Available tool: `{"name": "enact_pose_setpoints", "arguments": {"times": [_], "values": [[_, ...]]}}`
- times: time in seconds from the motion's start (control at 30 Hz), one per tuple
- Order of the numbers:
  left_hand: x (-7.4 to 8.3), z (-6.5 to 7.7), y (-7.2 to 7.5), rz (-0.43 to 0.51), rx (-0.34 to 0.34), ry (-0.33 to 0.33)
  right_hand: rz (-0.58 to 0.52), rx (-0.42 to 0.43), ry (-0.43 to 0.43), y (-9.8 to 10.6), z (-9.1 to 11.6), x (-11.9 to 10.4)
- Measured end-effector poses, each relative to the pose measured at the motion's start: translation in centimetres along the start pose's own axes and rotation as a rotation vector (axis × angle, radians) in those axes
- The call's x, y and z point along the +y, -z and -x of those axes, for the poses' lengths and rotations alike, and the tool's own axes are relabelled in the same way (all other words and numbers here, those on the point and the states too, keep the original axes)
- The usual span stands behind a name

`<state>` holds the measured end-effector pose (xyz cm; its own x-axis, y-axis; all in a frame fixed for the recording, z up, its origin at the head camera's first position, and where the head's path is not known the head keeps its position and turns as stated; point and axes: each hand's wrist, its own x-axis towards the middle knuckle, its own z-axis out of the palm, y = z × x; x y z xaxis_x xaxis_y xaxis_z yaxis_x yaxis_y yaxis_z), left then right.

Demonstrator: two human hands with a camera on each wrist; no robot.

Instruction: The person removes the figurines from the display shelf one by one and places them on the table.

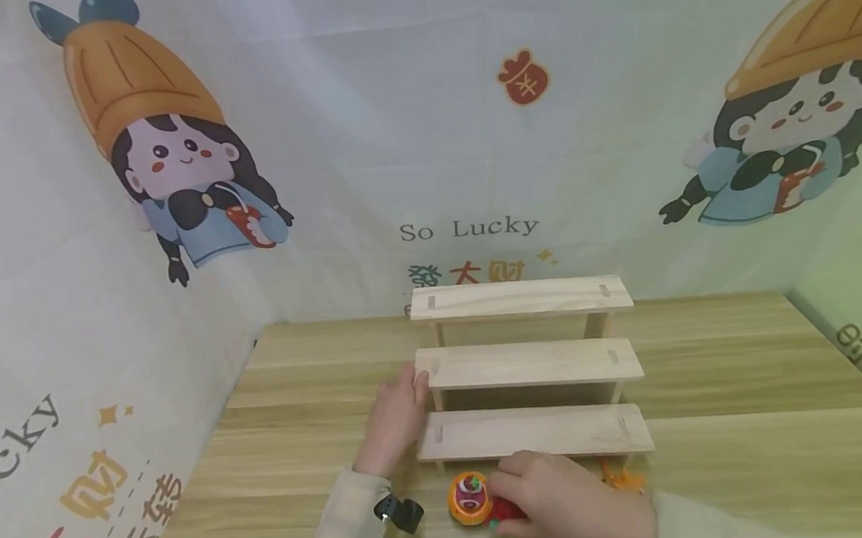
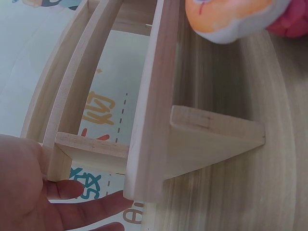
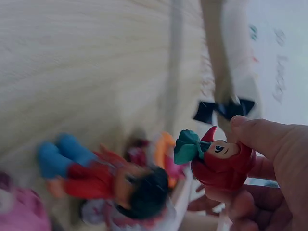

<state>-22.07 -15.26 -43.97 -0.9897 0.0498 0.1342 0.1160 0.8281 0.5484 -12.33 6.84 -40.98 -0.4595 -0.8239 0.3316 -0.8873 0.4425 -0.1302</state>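
A light wooden three-tier display shelf [image 1: 529, 364] stands on the table. My left hand [image 1: 395, 415] touches the left end of its middle tier; in the left wrist view, the fingers [image 2: 91, 209] extend loosely beside the board ends. My right hand [image 1: 556, 492] is in front of the lowest tier. Between its thumb and fingers it pinches a small red-haired toy figurine [image 3: 221, 168] with a green piece at one end. Just left of that hand sits a round orange toy [image 1: 469, 499] with a pinkish-purple centre.
A dark-haired toy figure [image 3: 120, 183] in red and blue lies near a pink toy [image 3: 21, 209]. An orange toy [image 1: 625, 478] shows partly behind my right hand. Behind the wood-grain table [image 1: 732, 349] hangs a printed white cloth [image 1: 363, 125].
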Motion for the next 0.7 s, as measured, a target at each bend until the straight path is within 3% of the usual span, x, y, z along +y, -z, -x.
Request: {"name": "enact_pose_setpoints", "arguments": {"times": [0.13, 0.3, 0.47, 0.7], "values": [[0.1, -0.1, 0.1, -0.011, 0.007, -0.007, 0.188, 0.058, 0.14, -1.5, 0.5, -0.5], [0.1, -0.1, 0.1, -0.014, 0.01, -0.004, 0.345, 0.14, 0.237, -3.9, 0.7, -0.5], [-0.1, -0.1, -0.1, 0.0, 0.008, -0.003, 0.414, 0.312, 0.265, -6.0, 1.0, -0.4], [-0.1, -0.1, -0.1, -0.022, 0.031, -0.025, 0.406, 0.302, 0.22, -6.5, 1.0, -0.5]]}}
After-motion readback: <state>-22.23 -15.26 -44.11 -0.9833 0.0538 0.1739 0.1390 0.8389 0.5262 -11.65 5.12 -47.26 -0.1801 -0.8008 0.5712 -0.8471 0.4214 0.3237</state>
